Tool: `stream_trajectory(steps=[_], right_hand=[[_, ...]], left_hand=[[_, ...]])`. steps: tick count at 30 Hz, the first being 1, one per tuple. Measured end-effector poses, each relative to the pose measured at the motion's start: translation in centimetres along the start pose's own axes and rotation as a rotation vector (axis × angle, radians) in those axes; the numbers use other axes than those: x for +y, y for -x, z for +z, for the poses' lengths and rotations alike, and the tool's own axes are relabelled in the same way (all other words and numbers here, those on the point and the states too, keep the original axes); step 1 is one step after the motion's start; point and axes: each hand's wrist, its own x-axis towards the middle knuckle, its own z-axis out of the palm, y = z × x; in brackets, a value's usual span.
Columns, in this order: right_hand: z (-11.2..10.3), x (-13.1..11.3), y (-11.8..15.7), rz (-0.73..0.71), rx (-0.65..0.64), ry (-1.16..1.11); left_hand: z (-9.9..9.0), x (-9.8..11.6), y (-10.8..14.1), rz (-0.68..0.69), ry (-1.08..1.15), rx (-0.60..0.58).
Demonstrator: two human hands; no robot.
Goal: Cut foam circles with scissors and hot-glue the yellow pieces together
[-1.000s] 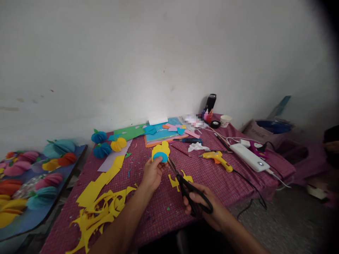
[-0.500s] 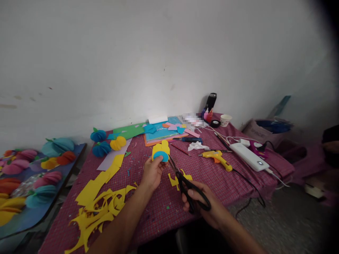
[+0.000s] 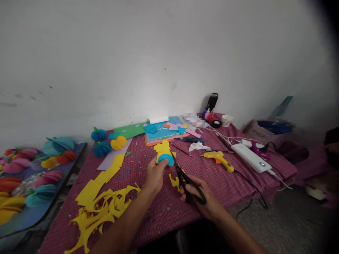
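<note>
The left hand (image 3: 155, 173) pinches yellow paper (image 3: 160, 148) beneath a blue piece (image 3: 165, 159), left of the glue gun (image 3: 219, 159); the right hand (image 3: 209, 200) grips black scissors (image 3: 181, 173), blades beside the blue piece; yellow scraps (image 3: 86, 231) lie farther left of the glue gun.

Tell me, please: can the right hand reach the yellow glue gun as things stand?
Probably yes: the yellow glue gun lies near the right hand, and nothing tall seems to stand between them. However, that hand holds black scissors, so it would likely need to put them down first.
</note>
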Motion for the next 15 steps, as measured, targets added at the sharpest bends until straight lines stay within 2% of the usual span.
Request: stream_trajectory(steps=[15], right_hand=[[-0.52,-0.53,0.06,-0.011,-0.028,0.019]], left_hand=[[0.02,0.05,0.48,-0.054,-0.023,-0.072]])
